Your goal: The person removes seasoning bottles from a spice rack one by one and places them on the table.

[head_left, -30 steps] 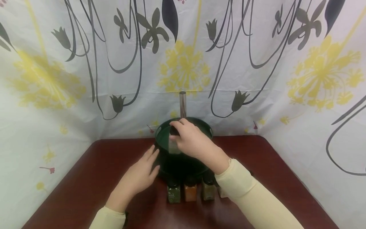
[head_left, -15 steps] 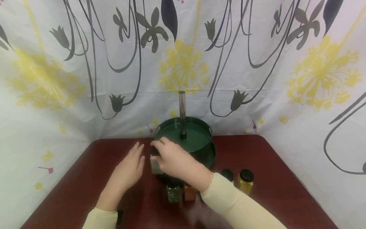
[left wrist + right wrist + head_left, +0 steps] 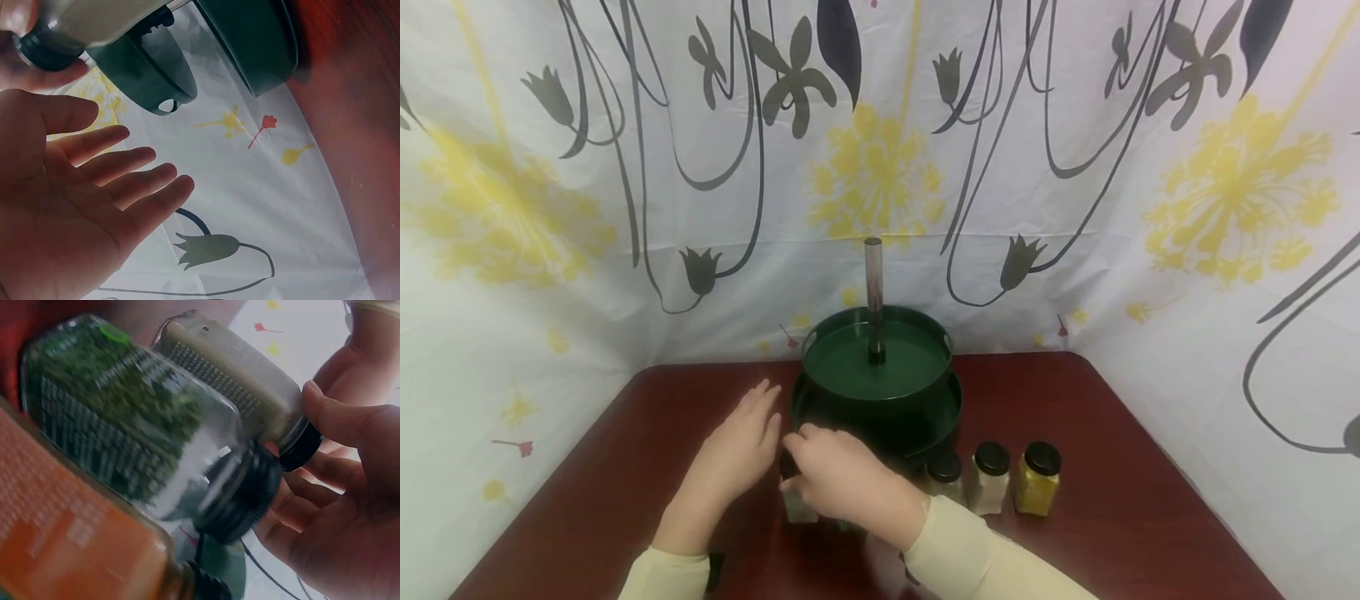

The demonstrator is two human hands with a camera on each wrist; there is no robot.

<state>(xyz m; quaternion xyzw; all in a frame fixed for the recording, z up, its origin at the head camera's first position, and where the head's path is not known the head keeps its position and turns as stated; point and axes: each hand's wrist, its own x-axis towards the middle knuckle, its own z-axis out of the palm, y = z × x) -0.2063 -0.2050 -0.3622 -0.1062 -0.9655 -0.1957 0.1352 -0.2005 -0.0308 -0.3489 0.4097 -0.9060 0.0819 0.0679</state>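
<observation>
My right hand [image 3: 846, 475] pinches a square glass spice jar [image 3: 800, 505] by its black lid. The jar has pale contents and stands upright at the left end of a row of jars, low by the tabletop. In the right wrist view, thumb and fingers are around the lid of this pale jar [image 3: 228, 369], beside a jar of green herbs [image 3: 134, 419] and one of orange powder [image 3: 69, 531]. The right arm mostly hides those two from the head view. My left hand [image 3: 730, 454] is held just left of the jar, fingers straight, holding nothing.
A dark green two-tier round tray [image 3: 842, 358] with a central post [image 3: 874, 292] stands behind the jars. Further right in the row are a greenish jar [image 3: 945, 479], a cream one [image 3: 989, 483] and a yellow one [image 3: 1037, 492]. A patterned curtain [image 3: 1075, 250] surrounds the dark red table [image 3: 1120, 517].
The right hand has carried the pale jar from above the upper tray, forward and left, down to the row's left end. My left hand has drawn back slightly to the left.
</observation>
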